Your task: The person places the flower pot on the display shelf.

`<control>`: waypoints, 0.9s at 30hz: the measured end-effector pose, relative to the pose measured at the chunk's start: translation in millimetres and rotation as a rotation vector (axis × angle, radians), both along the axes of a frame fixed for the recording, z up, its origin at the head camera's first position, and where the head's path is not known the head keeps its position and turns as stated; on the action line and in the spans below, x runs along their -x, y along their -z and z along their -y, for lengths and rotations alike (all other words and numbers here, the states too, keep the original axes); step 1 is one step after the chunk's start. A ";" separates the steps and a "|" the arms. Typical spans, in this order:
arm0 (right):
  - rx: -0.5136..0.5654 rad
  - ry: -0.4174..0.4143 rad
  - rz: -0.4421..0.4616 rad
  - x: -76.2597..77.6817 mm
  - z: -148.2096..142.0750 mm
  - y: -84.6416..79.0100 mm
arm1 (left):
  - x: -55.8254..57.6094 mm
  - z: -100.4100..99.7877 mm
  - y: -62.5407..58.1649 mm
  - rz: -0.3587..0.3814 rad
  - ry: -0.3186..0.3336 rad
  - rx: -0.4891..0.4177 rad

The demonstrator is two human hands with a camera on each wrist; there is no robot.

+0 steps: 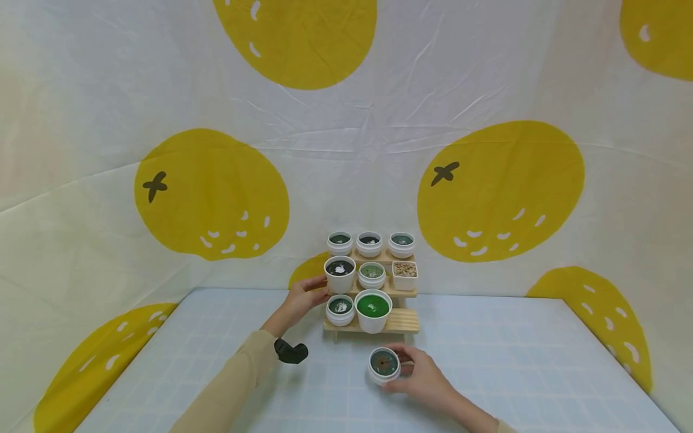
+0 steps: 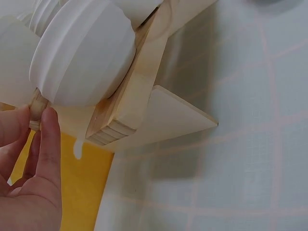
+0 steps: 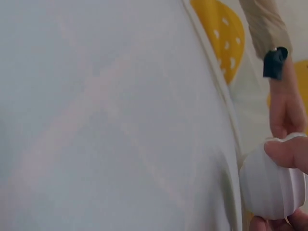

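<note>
My left hand [image 1: 298, 304] is at the left side of a three-step wooden stand [image 1: 403, 320]. In the left wrist view its thumb and finger pinch the end of one wooden step [image 2: 38, 107]. My right hand [image 1: 425, 379] grips a small round white pot [image 1: 383, 364] by its side, in front of the stand. That pot has a grey-green filling with a brown middle. The right wrist view shows its ribbed wall [image 3: 269, 187] between thumb and fingers.
Pots stand on every step: a white-splashed dark cup [image 1: 340, 272], a bright green cup [image 1: 373, 310], and a square pot of tan bits [image 1: 405, 275] among them. The stand's lowest step is bare at its right. Behind is a fruit-print cloth [image 1: 352, 132].
</note>
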State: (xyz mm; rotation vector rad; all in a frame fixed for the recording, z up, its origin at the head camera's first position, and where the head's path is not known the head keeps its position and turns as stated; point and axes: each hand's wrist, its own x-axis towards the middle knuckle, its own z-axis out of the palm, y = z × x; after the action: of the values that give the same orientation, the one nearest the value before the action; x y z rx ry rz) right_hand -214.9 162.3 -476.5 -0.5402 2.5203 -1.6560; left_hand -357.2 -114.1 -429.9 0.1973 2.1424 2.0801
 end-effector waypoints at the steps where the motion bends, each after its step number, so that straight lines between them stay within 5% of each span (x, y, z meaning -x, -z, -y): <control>1: -0.002 0.010 0.000 0.0 -4.0 -0.9 | -0.3 -0.2 -0.2 -0.005 0.002 -0.002; 17: 0.023 0.262 0.015 2.1 -38.8 -19.2 | -0.8 -1.1 1.2 -0.026 -0.002 -0.023; 27: 0.019 0.322 -0.039 10.5 -43.7 -29.6 | -1.3 -2.5 2.0 -0.039 -0.024 -0.007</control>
State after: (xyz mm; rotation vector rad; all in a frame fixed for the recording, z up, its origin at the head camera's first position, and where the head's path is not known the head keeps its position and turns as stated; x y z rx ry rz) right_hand -225.5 206.1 -446.9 -0.1741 2.7390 -1.7839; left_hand -355.9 -111.6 -431.9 0.2164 2.1706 2.1137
